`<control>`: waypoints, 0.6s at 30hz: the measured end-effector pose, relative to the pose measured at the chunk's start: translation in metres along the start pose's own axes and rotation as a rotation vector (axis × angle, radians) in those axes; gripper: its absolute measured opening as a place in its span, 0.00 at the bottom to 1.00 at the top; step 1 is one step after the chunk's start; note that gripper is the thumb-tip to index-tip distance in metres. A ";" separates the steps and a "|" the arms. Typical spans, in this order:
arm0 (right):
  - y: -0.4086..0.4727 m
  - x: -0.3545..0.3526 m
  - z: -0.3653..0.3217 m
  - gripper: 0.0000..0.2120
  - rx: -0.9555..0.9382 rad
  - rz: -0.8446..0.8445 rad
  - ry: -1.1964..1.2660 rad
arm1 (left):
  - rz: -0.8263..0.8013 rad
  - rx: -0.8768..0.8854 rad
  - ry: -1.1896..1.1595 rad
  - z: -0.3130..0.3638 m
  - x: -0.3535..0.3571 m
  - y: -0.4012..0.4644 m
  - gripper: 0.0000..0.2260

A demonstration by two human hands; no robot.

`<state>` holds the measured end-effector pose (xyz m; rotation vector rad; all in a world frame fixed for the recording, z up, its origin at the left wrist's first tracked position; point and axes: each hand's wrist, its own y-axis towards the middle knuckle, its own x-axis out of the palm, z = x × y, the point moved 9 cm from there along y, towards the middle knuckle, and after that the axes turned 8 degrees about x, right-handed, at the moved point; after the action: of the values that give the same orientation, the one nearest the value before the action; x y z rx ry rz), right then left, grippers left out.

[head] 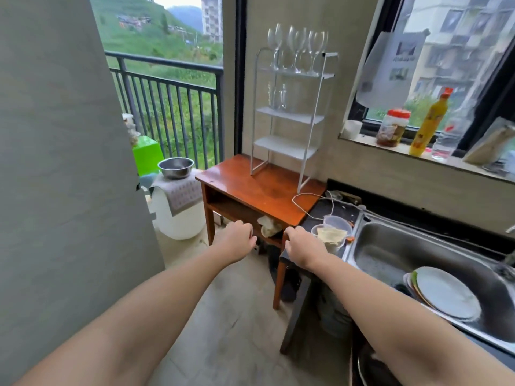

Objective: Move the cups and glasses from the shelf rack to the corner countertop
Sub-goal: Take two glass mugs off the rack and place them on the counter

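Standing upright at twelve o'clock, about six wine glasses (296, 48) fill the top tier of the white shelf rack (289, 118), stems vertical; two or three clear glasses (277, 96) sit a tier lower, count unsure. Left hand (237, 240) and right hand (302, 250) hang loosely curled, holding nothing, below the wooden table (250, 188)

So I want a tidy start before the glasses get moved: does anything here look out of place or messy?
A loose white cord trails off the wooden table onto the dark countertop, right where things could snag. Crumpled paper sits stuffed in a plastic container at the counter edge. The wine glasses stand upright on the rack.
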<state>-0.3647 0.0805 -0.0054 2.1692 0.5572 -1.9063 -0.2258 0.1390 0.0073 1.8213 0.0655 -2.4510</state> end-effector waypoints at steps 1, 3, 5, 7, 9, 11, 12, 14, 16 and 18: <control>0.016 -0.002 -0.004 0.16 -0.004 -0.004 0.001 | 0.005 -0.007 0.003 -0.010 -0.004 0.013 0.14; 0.047 -0.004 -0.015 0.16 -0.011 -0.007 0.008 | 0.003 -0.021 0.007 -0.032 -0.009 0.039 0.14; 0.079 -0.009 -0.025 0.16 -0.013 0.007 0.015 | 0.003 -0.022 -0.009 -0.051 -0.013 0.068 0.14; 0.115 -0.016 -0.036 0.17 -0.004 0.027 0.025 | 0.026 0.007 -0.023 -0.067 -0.023 0.102 0.13; 0.161 -0.026 -0.048 0.17 0.012 0.068 0.056 | 0.059 0.060 -0.024 -0.085 -0.033 0.147 0.12; 0.200 -0.040 -0.059 0.17 0.032 0.117 0.095 | 0.066 0.104 -0.018 -0.097 -0.045 0.183 0.12; 0.220 -0.046 -0.064 0.17 0.054 0.135 0.123 | 0.053 0.118 -0.019 -0.105 -0.051 0.201 0.12; 0.255 -0.060 -0.074 0.17 0.087 0.159 0.164 | 0.051 0.139 -0.015 -0.119 -0.067 0.234 0.13; 0.287 -0.072 -0.081 0.17 0.115 0.185 0.196 | 0.066 0.173 -0.012 -0.131 -0.088 0.269 0.13; 0.316 -0.087 -0.085 0.18 0.145 0.213 0.244 | 0.094 0.207 -0.027 -0.139 -0.105 0.307 0.13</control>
<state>-0.1682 -0.1862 0.0625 2.4604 0.2181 -1.6306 -0.0335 -0.1498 0.0732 1.8197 -0.2795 -2.4969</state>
